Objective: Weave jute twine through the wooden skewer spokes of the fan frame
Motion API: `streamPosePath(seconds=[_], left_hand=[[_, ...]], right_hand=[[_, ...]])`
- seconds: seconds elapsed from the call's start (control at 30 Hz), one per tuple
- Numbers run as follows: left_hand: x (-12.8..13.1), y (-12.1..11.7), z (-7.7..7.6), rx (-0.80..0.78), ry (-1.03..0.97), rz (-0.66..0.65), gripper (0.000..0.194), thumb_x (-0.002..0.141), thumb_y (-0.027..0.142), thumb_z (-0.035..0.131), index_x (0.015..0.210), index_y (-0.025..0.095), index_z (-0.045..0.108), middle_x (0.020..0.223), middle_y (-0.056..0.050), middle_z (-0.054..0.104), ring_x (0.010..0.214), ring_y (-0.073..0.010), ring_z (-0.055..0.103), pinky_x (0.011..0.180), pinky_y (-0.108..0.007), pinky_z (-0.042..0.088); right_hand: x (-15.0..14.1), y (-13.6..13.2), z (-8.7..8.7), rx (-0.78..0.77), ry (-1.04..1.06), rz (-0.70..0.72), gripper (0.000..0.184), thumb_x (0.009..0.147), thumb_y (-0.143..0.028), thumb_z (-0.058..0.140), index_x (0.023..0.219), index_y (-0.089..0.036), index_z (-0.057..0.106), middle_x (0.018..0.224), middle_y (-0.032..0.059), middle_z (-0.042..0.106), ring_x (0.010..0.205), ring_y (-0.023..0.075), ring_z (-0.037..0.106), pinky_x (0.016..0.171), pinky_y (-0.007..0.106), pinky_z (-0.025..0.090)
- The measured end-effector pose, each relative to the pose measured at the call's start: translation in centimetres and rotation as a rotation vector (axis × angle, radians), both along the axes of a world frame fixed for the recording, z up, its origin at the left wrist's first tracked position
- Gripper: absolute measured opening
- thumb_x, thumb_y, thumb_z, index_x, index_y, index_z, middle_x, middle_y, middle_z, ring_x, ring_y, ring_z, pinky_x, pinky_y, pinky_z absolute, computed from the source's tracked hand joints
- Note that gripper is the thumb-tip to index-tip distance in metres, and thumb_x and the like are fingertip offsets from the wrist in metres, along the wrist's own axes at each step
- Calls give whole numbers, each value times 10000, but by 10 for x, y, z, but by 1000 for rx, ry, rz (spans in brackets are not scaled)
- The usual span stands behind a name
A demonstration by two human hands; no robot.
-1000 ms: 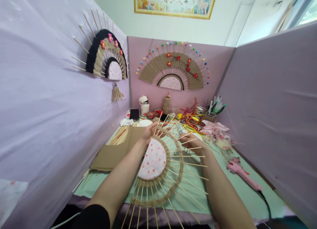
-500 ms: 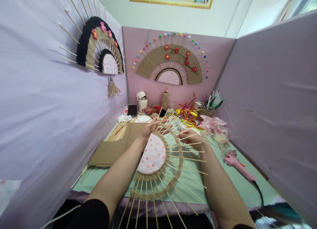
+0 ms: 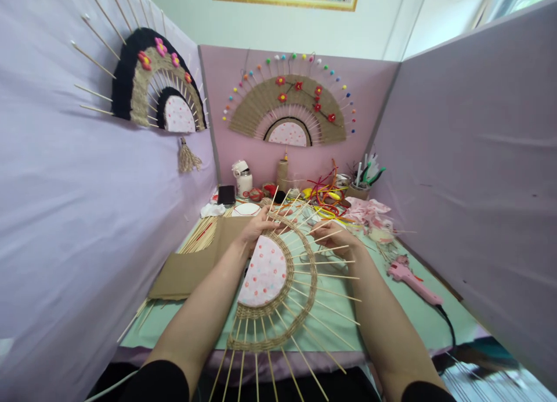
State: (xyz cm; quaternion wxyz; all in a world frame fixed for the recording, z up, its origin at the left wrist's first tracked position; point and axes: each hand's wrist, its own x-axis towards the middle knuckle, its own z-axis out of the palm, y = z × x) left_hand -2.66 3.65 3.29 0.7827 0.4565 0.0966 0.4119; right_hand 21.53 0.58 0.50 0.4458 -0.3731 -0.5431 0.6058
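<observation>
One black-edged wall fan (image 3: 141,80) hangs off to the left, with some cardboard (image 3: 185,274) below it on the table (image 3: 335,326). Left hand (image 3: 259,225) has the top end of the half-round fan (image 3: 263,271) gripped between thumb and fingers, sticks poking out over the table edge. Right hand (image 3: 333,235) is bunched up by the upper sticks, can't tell what it's pinching. Pink glue gun (image 3: 415,283) lies farther right.
</observation>
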Motion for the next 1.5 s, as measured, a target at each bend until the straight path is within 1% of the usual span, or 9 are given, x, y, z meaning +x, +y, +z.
streamPosePath(seconds=[0.13, 0.27, 0.4, 0.57, 0.73, 0.87, 1.07, 1.23, 1.5], left_hand=[[0, 2, 0, 13, 16, -4, 568, 566, -10, 655, 1022, 213, 401, 1171, -103, 600, 1084, -293, 559, 1006, -511, 316], [0, 2, 0, 4, 23, -15, 546, 573, -16, 648, 1002, 207, 393, 1186, -120, 590, 1092, -293, 553, 1011, -513, 308], [1, 3, -1, -4, 35, -18, 548, 563, -23, 648, 995, 203, 398, 1205, -134, 575, 1091, -305, 552, 991, -531, 324], [2, 3, -2, -6, 62, -6, 471, 558, -21, 657, 902, 187, 411, 1220, -131, 563, 1080, -310, 559, 966, -528, 355], [1, 2, 2, -19, 58, 1, 501, 554, -16, 659, 944, 189, 421, 1221, -128, 561, 1081, -313, 558, 956, -526, 367], [-5, 2, 8, -8, 54, 52, 485, 565, -11, 653, 951, 194, 443, 1203, -93, 575, 1093, -293, 554, 958, -498, 382], [-18, 9, 13, 7, -38, 150, 392, 589, -17, 619, 877, 191, 453, 1180, -47, 586, 1104, -249, 552, 976, -467, 380], [-21, 11, 12, -7, -60, 138, 379, 581, -31, 608, 833, 194, 437, 1166, -24, 594, 1093, -242, 560, 967, -468, 389], [-24, 11, 8, -115, -76, 157, 210, 656, 137, 594, 853, 203, 560, 1037, -48, 663, 1082, -278, 563, 921, -441, 442]], right_hand=[[9, 4, 3, -23, 159, -11, 283, 658, -372, 710, 663, -161, 522, 476, -89, 267, 419, 46, 230, 413, 202, 197], [13, 11, 6, -50, 324, -79, 289, 699, -381, 684, 654, -177, 484, 472, -93, 220, 400, 45, 202, 384, 180, 202], [6, 14, 10, -24, 459, -152, 246, 695, -319, 697, 679, -184, 492, 468, -91, 245, 401, 51, 242, 380, 171, 248], [-1, 11, 17, 67, 501, -216, 210, 700, -310, 683, 718, -192, 510, 496, -76, 295, 437, 70, 293, 420, 196, 321], [5, 8, 19, 145, 366, -243, 359, 650, -375, 690, 575, -207, 382, 494, -66, 214, 441, 83, 237, 391, 214, 218], [8, 6, 16, 118, 211, -224, 435, 651, -427, 670, 553, -214, 303, 495, -75, 167, 434, 76, 174, 403, 228, 178], [-6, 2, 9, 19, 54, -96, 331, 629, -423, 708, 648, -177, 487, 484, -94, 231, 423, 45, 172, 420, 223, 111], [-14, -4, 4, -41, -119, 189, 316, 608, -386, 743, 647, -124, 571, 479, -72, 359, 426, 30, 216, 435, 228, 109], [-9, -1, 0, -32, -90, 149, 309, 619, -394, 736, 694, -122, 608, 445, -80, 343, 413, 33, 220, 436, 228, 119]])
